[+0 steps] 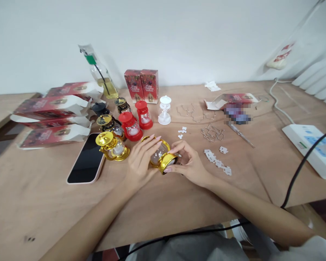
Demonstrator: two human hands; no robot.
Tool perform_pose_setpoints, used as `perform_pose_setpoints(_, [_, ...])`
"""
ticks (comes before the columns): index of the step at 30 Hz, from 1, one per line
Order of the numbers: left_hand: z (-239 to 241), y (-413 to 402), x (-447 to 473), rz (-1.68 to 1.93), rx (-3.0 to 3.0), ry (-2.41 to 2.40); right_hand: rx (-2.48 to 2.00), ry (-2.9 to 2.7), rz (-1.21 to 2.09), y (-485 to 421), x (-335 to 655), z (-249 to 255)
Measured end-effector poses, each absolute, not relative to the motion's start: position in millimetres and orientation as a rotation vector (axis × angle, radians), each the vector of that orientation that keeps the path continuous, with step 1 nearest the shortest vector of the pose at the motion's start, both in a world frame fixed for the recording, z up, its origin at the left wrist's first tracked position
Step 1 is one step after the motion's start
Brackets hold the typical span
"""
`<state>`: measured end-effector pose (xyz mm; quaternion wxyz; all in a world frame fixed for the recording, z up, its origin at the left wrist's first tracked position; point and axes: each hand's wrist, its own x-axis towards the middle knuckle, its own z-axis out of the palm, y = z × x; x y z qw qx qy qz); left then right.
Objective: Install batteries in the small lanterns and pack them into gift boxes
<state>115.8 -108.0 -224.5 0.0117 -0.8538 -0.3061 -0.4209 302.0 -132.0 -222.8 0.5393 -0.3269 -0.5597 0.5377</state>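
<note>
A small gold toy lantern lies tipped on its side on the wooden table, held between both my hands. My left hand wraps its left side, fingers curled over the clear globe. My right hand grips the gold end cap, thumb and fingers pinched on it. Just left stands another gold lantern upright. Behind are two red lanterns, a white lantern and dark ones.
A phone lies screen-up at the left. Red boxes are stacked at the far left, two upright boxes and a bottle at the back. Wire handles and small white clips lie right of my hands. A power strip and black cable are at the right.
</note>
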Motion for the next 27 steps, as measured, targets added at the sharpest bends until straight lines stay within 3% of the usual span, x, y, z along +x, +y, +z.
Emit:
perform_pose_setpoints(17, [-219.7,-110.1,117.5,-1.429,-2.527,-1.038,-0.733,-1.397,1.179,-123.1,316.3,-214.3])
perform_pose_setpoints(23, [-217.0,-107.4,112.3,-1.443,-2.525,-1.044,-1.357,-1.458,0.677,-93.5,351.8,-225.0])
perform_pose_setpoints(27, [-217.2,-108.2,113.3,-1.435,-2.532,-1.004,-1.476,-1.560,0.419,-78.9,365.7,-235.5])
